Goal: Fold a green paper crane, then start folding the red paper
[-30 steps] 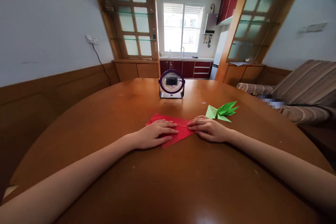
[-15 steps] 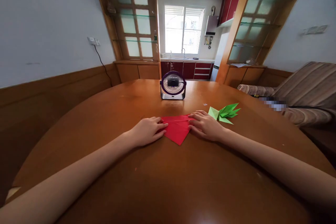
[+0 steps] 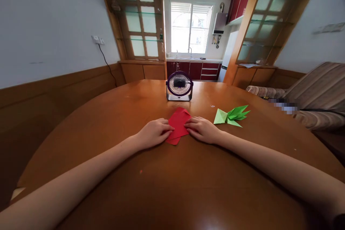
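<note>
Red paper (image 3: 178,124), folded into a small flat shape with a point toward the viewer, lay on the round wooden table (image 3: 107,122) in the head view, directly between the two hands and just in front of a small desk fan (image 3: 179,86). The left hand (image 3: 153,133) rested palm down on the sheet's left edge, fingers together and pressing it flat. The right hand (image 3: 203,130) did the same on the right edge, fingertips touching the paper; whether either hand pinched a flap could not be told.

The paper looked very light, thin and easily creased or torn; it would likely slide on the glossy tabletop unless held down, so the edges and corners under the fingertips seemed the best places to take hold.

Well to the right of the right hand, apart from it, lay a green folded paper piece (image 3: 231,115) with several pointed tips. A tiny pale speck sat on the table near it. The fan stood upright just beyond the red sheet, close but not touching. Nothing lay between the hands and the paper. A striped sofa (image 3: 315,90) stood at the far right, and a kitchen window showed behind.
</note>
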`<state>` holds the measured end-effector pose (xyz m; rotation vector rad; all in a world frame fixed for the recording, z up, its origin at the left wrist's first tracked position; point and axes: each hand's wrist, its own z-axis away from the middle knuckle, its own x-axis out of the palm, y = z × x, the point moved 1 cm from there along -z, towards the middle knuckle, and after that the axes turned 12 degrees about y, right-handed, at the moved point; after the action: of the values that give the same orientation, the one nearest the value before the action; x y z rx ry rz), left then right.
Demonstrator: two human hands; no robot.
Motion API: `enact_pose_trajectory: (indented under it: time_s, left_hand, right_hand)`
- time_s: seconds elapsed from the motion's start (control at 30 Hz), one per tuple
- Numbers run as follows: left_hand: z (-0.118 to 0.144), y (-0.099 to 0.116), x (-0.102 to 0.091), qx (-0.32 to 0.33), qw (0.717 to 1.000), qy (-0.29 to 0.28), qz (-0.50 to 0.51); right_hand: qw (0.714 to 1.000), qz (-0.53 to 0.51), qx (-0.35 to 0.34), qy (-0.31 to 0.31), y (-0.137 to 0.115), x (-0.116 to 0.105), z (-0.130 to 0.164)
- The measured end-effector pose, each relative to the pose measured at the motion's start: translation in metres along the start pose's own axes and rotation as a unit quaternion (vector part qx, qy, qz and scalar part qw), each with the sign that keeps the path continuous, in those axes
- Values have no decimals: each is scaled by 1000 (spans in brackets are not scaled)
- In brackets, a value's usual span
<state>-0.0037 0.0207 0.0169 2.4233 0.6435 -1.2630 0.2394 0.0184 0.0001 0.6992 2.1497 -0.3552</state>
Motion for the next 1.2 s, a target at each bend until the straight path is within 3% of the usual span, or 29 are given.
enact_pose_trajectory:
  time_s: [0.17,0.3,0.53,0.87,0.97,1.2]
  left_hand:
    - [3,-6,2,36,993,3,109]
    - [4,0,2,81,988,-13,130]
    - [3,7,-4,104,990,-21,89]
    - [5,12,1,254,965,38,-51]
    - [5,13,1,247,965,49,-67]
    - [4,15,4,161,981,89,-66]
  right_hand:
    - [999,-28,11,39,3,-3,7]
    - [994,-92,-66,11,0,-4,7]
    - [987,-134,-87,-15,-3,-6,7]
    - [988,-125,-92,-15,-4,-6,5]
    - [988,-117,-98,-13,-4,-5,5]
    - [994,-87,-67,-3,-14,-3,-1]
